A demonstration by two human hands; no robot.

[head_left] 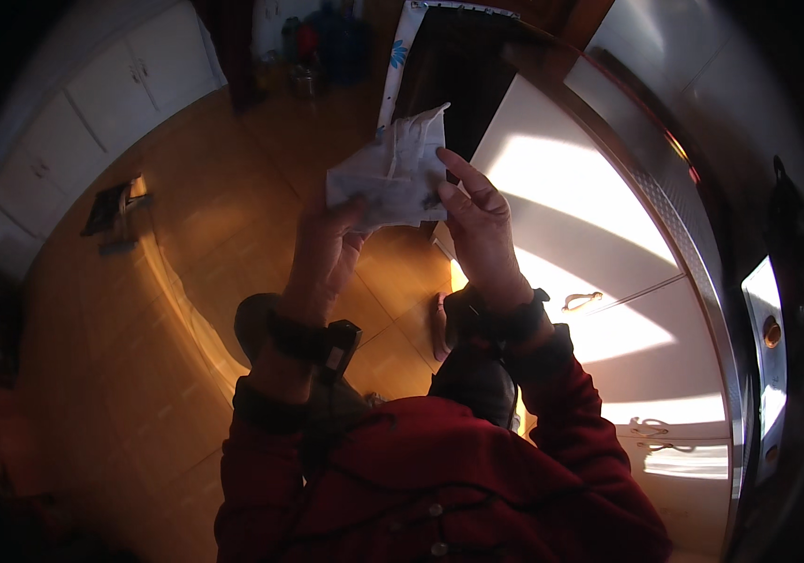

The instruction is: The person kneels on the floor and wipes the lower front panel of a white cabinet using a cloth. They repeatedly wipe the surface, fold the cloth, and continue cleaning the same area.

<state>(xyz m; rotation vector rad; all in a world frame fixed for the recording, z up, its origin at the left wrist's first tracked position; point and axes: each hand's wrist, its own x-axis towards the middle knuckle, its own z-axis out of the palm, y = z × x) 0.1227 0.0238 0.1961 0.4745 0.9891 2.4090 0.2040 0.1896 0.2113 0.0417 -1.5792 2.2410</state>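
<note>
A folded piece of whitish, cloth-like or paper-like material point(398, 169) is held up in front of me between both hands, with creases along its upper part and darker spots low down. My left hand point(331, 243) grips its lower left corner, thumb on the near face. At its right edge, my right hand point(479, 218) pinches it, the thumb low and the index finger higher up. Both wrists wear dark bands, and a small box-shaped device point(340, 348) sits at the left one. What lies behind the sheet is hidden.
White cabinets with handles point(641, 380) run along the right under a counter edge point(662, 190). A cooktop with knobs point(768, 352) is at the far right. More white cabinets point(106, 91) line the upper left. A dark object point(112, 211) stands on the tiled floor point(212, 190).
</note>
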